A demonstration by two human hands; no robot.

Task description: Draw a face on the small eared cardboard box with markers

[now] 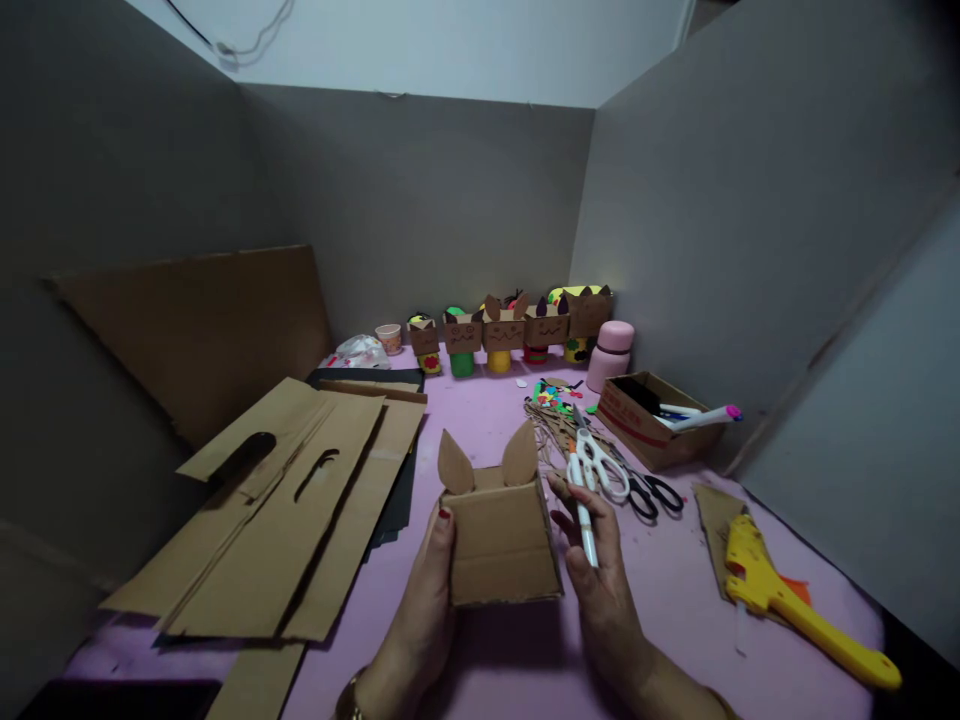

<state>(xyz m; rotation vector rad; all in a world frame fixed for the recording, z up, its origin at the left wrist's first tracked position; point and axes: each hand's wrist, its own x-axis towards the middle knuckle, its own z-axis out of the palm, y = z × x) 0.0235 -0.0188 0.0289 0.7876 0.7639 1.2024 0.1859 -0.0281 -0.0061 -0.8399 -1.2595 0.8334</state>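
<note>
Cardboard box (504, 545) with two leaf-shaped ears, lower centre of frame, clamped at its left side by the left hand (426, 570). Right hand (600, 580), apart from the left, holding a white marker (583, 515). White-handled scissors (598, 462), just above the right hand.

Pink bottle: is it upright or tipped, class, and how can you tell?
Upright: the pink bottle stands with its lid uppermost.

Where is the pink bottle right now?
In the head view, the pink bottle stands right of centre on the table, just behind the open cardboard box.
</note>
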